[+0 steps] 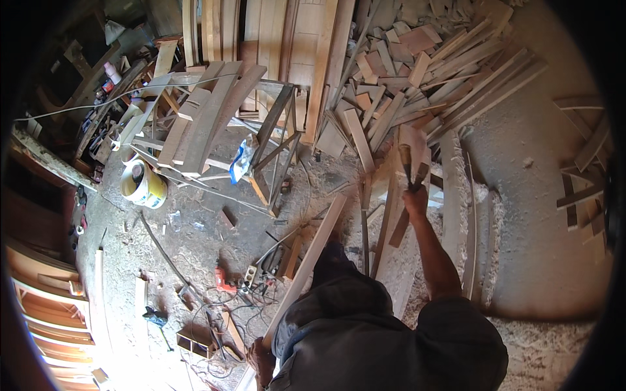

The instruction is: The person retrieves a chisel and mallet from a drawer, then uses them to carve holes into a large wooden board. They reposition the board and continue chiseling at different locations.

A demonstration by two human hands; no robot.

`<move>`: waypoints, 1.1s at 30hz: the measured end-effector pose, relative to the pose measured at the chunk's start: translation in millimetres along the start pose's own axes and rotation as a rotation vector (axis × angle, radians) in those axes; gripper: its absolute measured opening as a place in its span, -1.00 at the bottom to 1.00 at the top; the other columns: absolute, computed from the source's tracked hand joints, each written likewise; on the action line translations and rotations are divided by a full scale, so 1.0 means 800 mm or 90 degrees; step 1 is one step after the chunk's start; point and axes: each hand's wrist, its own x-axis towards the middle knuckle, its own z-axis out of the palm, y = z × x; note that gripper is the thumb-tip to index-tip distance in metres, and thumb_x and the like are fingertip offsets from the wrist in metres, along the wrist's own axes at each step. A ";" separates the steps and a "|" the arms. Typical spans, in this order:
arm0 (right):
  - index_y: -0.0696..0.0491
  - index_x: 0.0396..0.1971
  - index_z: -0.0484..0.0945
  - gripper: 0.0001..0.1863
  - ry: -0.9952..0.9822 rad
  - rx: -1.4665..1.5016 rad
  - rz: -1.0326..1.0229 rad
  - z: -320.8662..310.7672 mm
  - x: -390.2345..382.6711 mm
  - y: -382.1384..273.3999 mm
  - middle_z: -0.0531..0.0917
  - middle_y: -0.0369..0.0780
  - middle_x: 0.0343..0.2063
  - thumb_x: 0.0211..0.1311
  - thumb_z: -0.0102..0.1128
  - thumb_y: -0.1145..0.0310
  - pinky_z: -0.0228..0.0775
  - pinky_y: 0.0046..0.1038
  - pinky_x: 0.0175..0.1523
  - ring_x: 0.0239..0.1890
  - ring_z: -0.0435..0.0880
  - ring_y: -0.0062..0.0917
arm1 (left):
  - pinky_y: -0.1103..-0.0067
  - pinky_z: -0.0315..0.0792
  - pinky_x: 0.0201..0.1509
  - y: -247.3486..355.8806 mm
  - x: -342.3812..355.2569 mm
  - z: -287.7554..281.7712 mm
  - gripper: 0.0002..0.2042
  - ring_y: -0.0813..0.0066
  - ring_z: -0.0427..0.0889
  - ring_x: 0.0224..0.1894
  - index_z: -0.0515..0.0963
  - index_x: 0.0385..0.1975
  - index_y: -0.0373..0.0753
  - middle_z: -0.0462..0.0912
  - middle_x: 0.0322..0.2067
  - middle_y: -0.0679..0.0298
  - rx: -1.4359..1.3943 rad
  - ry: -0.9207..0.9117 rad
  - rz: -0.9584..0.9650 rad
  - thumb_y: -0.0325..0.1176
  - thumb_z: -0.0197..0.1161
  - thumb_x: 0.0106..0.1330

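Note:
My left hand (261,362) is wrapped round the near part of a long pale wooden board (312,251), which runs forward along my left side. At the right, my arm reaches forward and my right hand (415,199) is closed round a short brown wood strip (400,228), whose ends stick out on both sides of the fist. From the same fist rises a tool with a dark shaft and a brown wooden-looking end (405,155); its exact kind does not show. Long planks (383,215) lie under and beside this hand.
A heap of wood offcuts (391,72) lies ahead. Boards (215,124) rest on a trestle, with a white bucket (145,188) beside it. A red power drill (225,279), a power strip (250,277) and tangled cables lie on the dusty floor at left. Planks stand upright at the back.

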 end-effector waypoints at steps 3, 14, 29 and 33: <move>0.25 -0.19 0.49 -0.66 0.089 -0.140 -0.005 -0.018 0.125 0.047 0.69 0.14 -0.29 0.06 0.18 0.36 0.53 -0.03 -0.07 -0.20 0.70 0.11 | 0.18 0.35 0.05 0.052 0.032 0.026 -0.62 -0.01 0.60 -0.08 0.58 -0.11 -0.17 0.69 -0.28 0.07 0.014 -0.016 -0.034 -0.36 0.40 0.01; 0.27 -0.01 0.38 -0.56 -0.009 -0.457 -0.067 0.028 0.268 0.095 0.63 0.16 -0.13 0.16 0.20 0.36 0.51 0.00 0.06 -0.05 0.66 0.05 | 0.11 0.22 0.25 0.133 0.061 0.036 -0.49 0.06 0.56 0.00 0.58 -0.08 -0.04 0.68 -0.18 0.20 0.041 -0.050 -0.222 -0.35 0.54 -0.14; 0.21 0.11 0.34 -0.42 -0.096 -0.505 -0.133 0.017 0.254 0.112 0.59 0.09 -0.15 0.29 0.29 0.13 0.47 0.02 0.01 -0.04 0.59 0.06 | 0.05 -0.07 0.53 0.137 0.058 0.048 -0.43 0.09 0.52 0.13 0.59 0.01 -0.06 0.66 -0.06 0.23 0.020 -0.064 -0.296 -0.46 0.55 -0.13; 0.22 0.04 0.40 -0.51 -0.024 -0.442 -0.363 0.026 0.206 0.101 0.57 0.08 -0.20 0.26 0.30 0.23 0.42 0.00 -0.03 -0.10 0.55 0.07 | 0.08 -0.02 0.50 0.134 0.057 0.040 -0.45 0.12 0.52 0.13 0.59 0.00 -0.04 0.66 -0.07 0.25 0.024 -0.061 -0.301 -0.47 0.53 -0.09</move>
